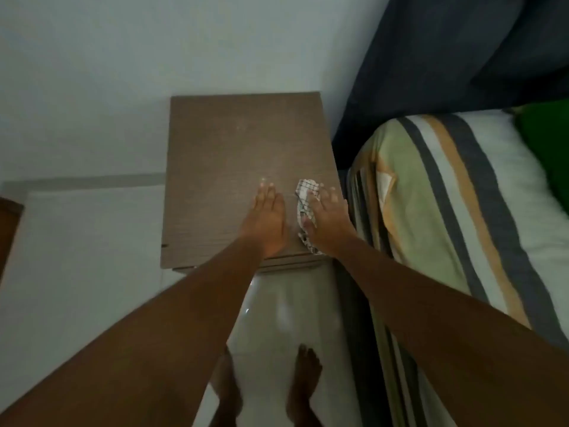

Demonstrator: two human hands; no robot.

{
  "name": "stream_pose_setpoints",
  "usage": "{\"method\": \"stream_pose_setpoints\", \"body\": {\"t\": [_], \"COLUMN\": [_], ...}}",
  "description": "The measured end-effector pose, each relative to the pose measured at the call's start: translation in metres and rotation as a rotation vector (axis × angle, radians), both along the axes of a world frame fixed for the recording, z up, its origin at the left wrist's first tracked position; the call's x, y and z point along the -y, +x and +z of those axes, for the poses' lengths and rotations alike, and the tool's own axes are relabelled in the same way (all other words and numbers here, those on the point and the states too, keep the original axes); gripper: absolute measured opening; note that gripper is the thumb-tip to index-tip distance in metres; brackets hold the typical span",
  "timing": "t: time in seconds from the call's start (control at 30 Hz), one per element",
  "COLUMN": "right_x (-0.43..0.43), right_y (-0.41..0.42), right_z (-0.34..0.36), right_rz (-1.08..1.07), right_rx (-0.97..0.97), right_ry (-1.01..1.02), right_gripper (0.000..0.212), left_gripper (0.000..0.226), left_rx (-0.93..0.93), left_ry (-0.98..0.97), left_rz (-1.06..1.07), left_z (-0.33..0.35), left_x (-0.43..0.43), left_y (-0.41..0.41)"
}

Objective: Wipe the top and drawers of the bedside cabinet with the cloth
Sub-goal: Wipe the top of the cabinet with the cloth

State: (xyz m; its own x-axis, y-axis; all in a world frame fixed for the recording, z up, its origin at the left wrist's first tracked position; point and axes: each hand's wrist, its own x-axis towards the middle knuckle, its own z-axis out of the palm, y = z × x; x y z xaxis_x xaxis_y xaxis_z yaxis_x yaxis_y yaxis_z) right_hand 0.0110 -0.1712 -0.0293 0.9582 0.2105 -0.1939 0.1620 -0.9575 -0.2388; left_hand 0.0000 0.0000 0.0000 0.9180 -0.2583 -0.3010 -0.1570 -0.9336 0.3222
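Head view shows the cloth [304,208], a small checked and crumpled piece, lying on the front right part of the top of the bedside cabinet [234,149], close to the edge that faces the bed [446,211]. The step in hand seems to be the wiping of the top, and the drawers [289,262], of which only thin edges show under the front rim, look not yet touched. To do this step well, I think the cloth should be spread flatter under the palm, because as a bunch it meets only a narrow strip of wood; the strokes should then go in overlapping lines from the back by the wall [92,72] toward the front, and reach the far corners, where pale dusty marks are visible. The pressure should be even, and the cloth should not slip over the right edge toward the bed. The right hand [328,220] lies on the cloth with its fingers nearly straight and a little spread, pressing it down on the wood, not gripping it; the cloth shows at the thumb side, between the two hands. The left hand [266,220] rests flat on the bare wood just beside it, fingers straight and together, holding nothing; I judge that it only steadies the person. Below the cabinet is a shiny floor [292,318].
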Motion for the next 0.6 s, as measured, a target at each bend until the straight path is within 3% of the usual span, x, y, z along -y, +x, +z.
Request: {"method": "stream_pose_setpoints", "body": {"t": [0.13,0.2,0.33,0.6], "right_x": [-0.004,-0.003,0.002,-0.006], "right_y": [-0.004,-0.005,0.005,0.02], "right_z": [-0.048,-0.058,-0.071,-0.086], "right_rz": [0.014,0.021,0.006,-0.028], "right_rx": [-0.125,-0.081,-0.001,0.018], "right_ry": [-0.084,-0.065,-0.129,0.019], "right_gripper": [0.071,0.078,0.069,0.059], "left_gripper": [0.068,0.066,0.066,0.066], "left_rx": [0.027,0.03,0.031,-0.06], "left_ry": [0.046,0.06,0.076,0.156], "left_rz": [-0.091,-0.155,-0.193,-0.175], "left_z": [-0.046,-0.059,-0.071,-0.093], "left_x": [0.0,-0.001,-0.009,-0.01], "left_y": [0.005,0.008,0.018,0.018]}}
